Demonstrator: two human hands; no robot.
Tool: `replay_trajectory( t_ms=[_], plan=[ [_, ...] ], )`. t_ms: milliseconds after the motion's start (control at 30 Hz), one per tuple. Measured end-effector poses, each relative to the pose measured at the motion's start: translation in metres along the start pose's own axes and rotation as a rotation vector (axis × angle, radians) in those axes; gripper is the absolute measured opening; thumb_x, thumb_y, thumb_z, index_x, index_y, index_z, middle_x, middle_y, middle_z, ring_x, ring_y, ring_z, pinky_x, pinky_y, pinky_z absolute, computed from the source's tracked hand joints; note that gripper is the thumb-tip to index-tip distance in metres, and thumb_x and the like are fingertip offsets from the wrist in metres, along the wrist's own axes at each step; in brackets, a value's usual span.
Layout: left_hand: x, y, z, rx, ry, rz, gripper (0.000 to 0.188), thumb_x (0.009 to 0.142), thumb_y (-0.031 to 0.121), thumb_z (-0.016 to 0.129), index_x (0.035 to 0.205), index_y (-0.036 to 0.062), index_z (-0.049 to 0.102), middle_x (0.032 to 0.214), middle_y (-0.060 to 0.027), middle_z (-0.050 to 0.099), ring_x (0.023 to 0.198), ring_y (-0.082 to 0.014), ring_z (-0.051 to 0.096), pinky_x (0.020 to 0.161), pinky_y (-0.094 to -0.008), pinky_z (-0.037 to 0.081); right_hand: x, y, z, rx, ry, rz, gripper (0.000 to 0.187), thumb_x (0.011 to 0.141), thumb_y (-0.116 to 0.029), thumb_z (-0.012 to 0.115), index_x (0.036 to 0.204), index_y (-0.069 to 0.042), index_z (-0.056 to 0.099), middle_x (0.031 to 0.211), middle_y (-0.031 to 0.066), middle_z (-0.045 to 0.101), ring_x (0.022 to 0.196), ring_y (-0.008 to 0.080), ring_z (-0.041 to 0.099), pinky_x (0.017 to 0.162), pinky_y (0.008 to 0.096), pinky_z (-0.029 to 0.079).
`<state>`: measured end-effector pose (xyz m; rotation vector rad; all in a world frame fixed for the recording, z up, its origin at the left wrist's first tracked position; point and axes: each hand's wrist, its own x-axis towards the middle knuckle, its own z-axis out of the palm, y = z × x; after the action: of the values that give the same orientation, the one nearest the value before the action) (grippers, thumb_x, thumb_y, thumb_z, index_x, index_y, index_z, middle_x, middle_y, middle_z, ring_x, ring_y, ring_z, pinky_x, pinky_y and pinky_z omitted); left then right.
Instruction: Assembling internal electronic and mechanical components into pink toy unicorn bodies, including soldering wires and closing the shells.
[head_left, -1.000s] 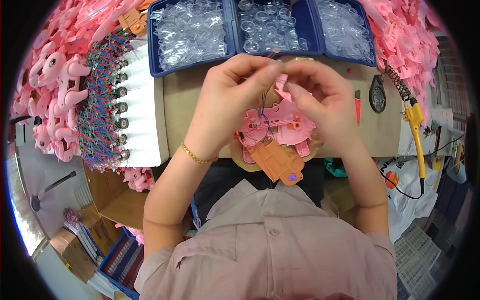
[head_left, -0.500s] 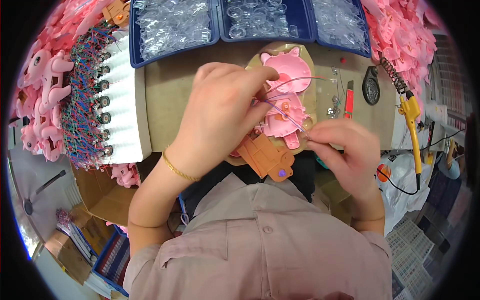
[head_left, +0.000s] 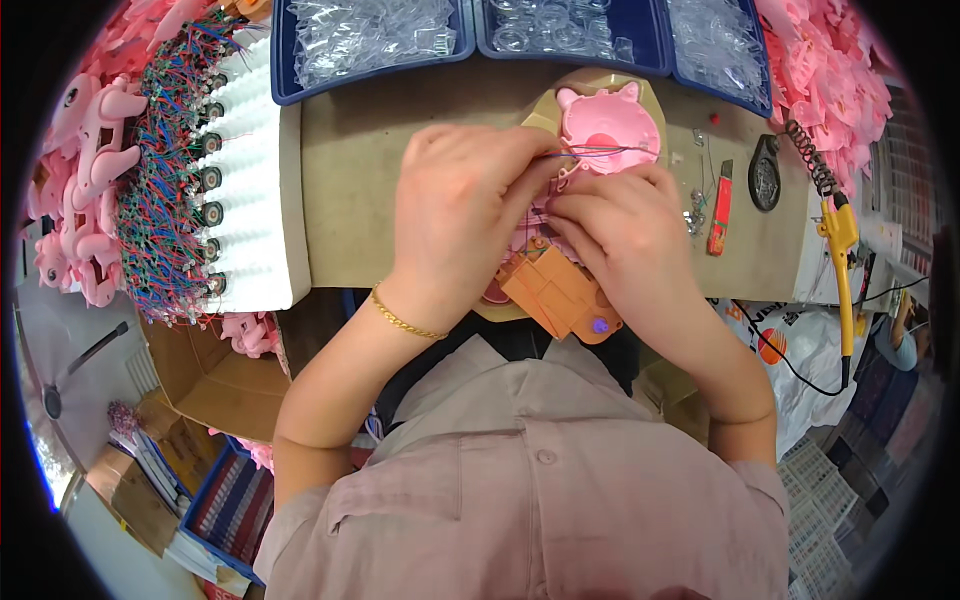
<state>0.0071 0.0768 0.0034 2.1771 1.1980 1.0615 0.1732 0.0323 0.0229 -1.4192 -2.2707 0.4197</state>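
Observation:
Thin coloured wires [head_left: 605,150] run out to the right from my left hand [head_left: 465,205], which is closed on them in a pinch. They cross over a round pink plastic shell with small ears [head_left: 625,120]. Close beside it, my right hand [head_left: 635,235] has its fingertips pressed together over a second pink shell part, mostly hidden by both hands. What those fingertips hold cannot be made out. Below the hands, an orange-brown plastic casing [head_left: 555,290] with a purple knob [head_left: 600,326] lies at the table's near edge. A tan holder [head_left: 545,105] sits under the pink shell.
Blue trays [head_left: 375,78] of clear plastic parts line the back. At left, a white foam block [head_left: 255,200] borders bundled wires with round black parts. To the right are a red cutter knife [head_left: 720,215], a black oval part [head_left: 765,172], a yellow soldering iron [head_left: 840,240] and heaped pink parts [head_left: 830,90].
My right hand has moved up and left, close to my left hand. The wires between the hands now point right over the upper shell. The whole view has shifted slightly.

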Motion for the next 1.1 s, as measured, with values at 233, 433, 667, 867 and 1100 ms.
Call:
replay_trajectory(
  t_ms=[233, 433, 667, 867, 1100],
  plan=[
    [-0.002, -0.002, -0.003, -0.095, -0.095, -0.093, 0.013, 0.075, 0.011, 0.072, 0.086, 0.0054, 0.067, 0.08, -0.0065, 0.066, 0.07, -0.0229, 0.058, 0.071, -0.0326, 0.044, 0.009, -0.006, -0.009, -0.196, -0.134, -0.044, 0.013, 0.078, -0.011, 0.067, 0.089, -0.004, 0.066, 0.09, 0.0067, 0.064, 0.084, 0.0218, 0.058, 0.086, 0.0364, 0.04],
    [-0.002, -0.004, -0.001, -0.095, -0.055, -0.043, 0.012, 0.074, 0.01, 0.071, 0.085, 0.0054, 0.066, 0.078, -0.0059, 0.065, 0.069, -0.0227, 0.057, 0.07, -0.0322, 0.044, 0.004, 0.01, -0.011, 0.091, -0.056, 0.041, 0.01, 0.082, -0.009, 0.063, 0.09, -0.004, 0.065, 0.09, 0.0069, 0.064, 0.087, 0.0243, 0.059, 0.088, 0.0367, 0.04],
    [0.002, 0.001, -0.006, -0.181, -0.137, -0.199, 0.011, 0.076, 0.008, 0.071, 0.084, 0.0026, 0.067, 0.077, -0.006, 0.066, 0.072, -0.0174, 0.059, 0.069, -0.0292, 0.046, 0.006, 0.005, -0.005, 0.056, -0.115, 0.058, 0.011, 0.081, -0.007, 0.062, 0.09, -0.003, 0.065, 0.089, 0.0065, 0.064, 0.087, 0.0247, 0.059, 0.088, 0.0371, 0.04],
    [0.004, 0.005, -0.003, -0.349, -0.134, -0.279, 0.012, 0.077, 0.007, 0.071, 0.085, -0.0006, 0.067, 0.08, -0.0055, 0.067, 0.075, -0.0128, 0.06, 0.07, -0.0247, 0.047, 0.009, -0.008, -0.005, -0.13, -0.17, 0.091, 0.016, 0.078, -0.006, 0.061, 0.093, -0.003, 0.065, 0.093, 0.0062, 0.062, 0.091, 0.0246, 0.057, 0.088, 0.0374, 0.039],
    [0.013, 0.001, -0.022, 0.003, -0.025, -0.019, 0.015, 0.078, 0.015, 0.072, 0.084, 0.0024, 0.068, 0.082, -0.0074, 0.063, 0.073, -0.0135, 0.056, 0.066, -0.0234, 0.044, -0.038, -0.035, -0.031, -0.071, -0.086, 0.119, 0.036, 0.069, -0.019, 0.072, 0.099, -0.004, 0.061, 0.099, 0.0096, 0.057, 0.095, 0.0272, 0.053, 0.093, 0.0425, 0.034]
  ],
)
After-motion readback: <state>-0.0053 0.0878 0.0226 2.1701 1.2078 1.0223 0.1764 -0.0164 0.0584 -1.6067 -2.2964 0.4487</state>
